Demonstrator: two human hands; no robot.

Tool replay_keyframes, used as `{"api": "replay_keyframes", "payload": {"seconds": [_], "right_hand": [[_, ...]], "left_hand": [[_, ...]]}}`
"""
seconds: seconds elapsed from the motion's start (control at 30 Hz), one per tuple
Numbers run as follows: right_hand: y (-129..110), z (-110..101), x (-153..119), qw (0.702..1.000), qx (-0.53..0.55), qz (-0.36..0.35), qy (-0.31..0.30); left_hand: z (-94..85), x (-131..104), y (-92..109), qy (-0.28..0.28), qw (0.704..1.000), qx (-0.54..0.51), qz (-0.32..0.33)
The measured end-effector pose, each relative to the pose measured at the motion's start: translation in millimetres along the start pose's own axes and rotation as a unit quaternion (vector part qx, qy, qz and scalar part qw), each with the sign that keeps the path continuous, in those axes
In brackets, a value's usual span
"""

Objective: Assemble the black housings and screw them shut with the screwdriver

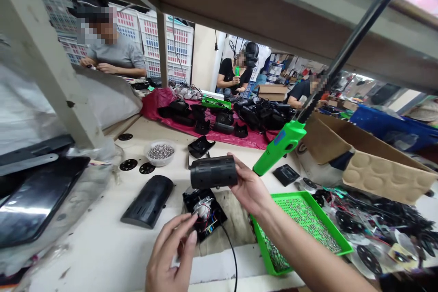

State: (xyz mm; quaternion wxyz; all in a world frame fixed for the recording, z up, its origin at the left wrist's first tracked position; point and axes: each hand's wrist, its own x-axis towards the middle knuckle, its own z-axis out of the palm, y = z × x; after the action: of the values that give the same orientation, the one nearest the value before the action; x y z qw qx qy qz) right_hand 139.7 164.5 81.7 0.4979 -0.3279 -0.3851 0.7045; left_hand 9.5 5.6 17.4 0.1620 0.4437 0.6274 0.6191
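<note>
My right hand (pixel 251 187) grips one end of a curved black plastic cover (pixel 214 172), holding it above the bench. Below it lies a black housing (pixel 219 212) with a silver motor (pixel 204 210), coloured wires and a small circuit board inside; a black cable runs from it toward me. My left hand (pixel 173 251) is open, thumb and fingers apart, with its fingertips at the near left side of the motor; whether they touch it I cannot tell. A second curved black cover (pixel 148 201) rests on the bench at the left.
A green electric screwdriver (pixel 278 148) hangs at the right, above a green tray (pixel 304 223) of screws. A bowl of small metal parts (pixel 160 153) and black discs (pixel 128 164) lie left. Cardboard boxes (pixel 390 175) stand right. Co-workers sit beyond the bench.
</note>
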Motion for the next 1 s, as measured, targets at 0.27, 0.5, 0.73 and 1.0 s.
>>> {"api": "replay_keyframes", "payload": {"seconds": [0.27,0.5,0.73,1.0], "right_hand": [[16.2,36.7,-39.1,0.992,-0.029,0.030,-0.123],[26.4,47.7,-87.4,0.605,-0.522,-0.378,-0.468],[45.8,47.6,-94.0,0.561,-0.551,-0.453,-0.420],[45.3,46.3,-97.8,0.549,-0.548,-0.485,-0.403]], "left_hand": [[2.1,18.5,19.7,0.064,0.869,-0.387,-0.300],[-30.3,27.4,-0.2,-0.024,0.738,-0.581,-0.342],[-34.0,23.9,-1.7,-0.069,0.720,-0.642,-0.253],[-37.9,18.2,9.4,-0.054,0.681,-0.638,-0.355]]}}
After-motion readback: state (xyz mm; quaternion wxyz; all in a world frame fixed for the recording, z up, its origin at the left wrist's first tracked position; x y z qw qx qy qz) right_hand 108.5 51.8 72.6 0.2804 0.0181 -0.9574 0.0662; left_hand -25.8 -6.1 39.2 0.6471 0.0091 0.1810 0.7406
